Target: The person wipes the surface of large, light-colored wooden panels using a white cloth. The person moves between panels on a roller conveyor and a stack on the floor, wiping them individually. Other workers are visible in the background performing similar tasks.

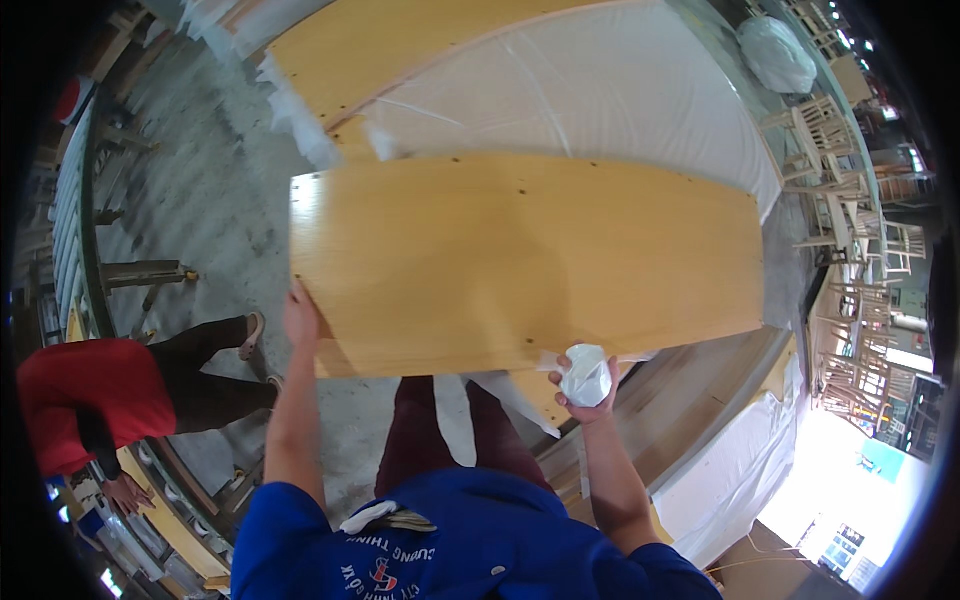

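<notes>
Gleaming honey-coloured panel (525, 265) with small dark spots

Grey concrete floor (215, 150) under you, darkly stained. Ahead of you, yellow panel (360, 60) lies flat, cloudy plastic sheet (610, 85) across part of it; can't tell if your held board (520, 260) touches it. Right of you, brown wood surface (670, 415), white plastic (725, 480) along one edge.

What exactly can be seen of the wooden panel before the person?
The long, roughly rectangular panel looks like glossy yellow-brown wood, with small dark spots near its edges. Its broad face is up, its underside hidden. The left hand grips its left edge; the right hand, holding a white bundle, is at its lower edge, contact unclear.
</notes>
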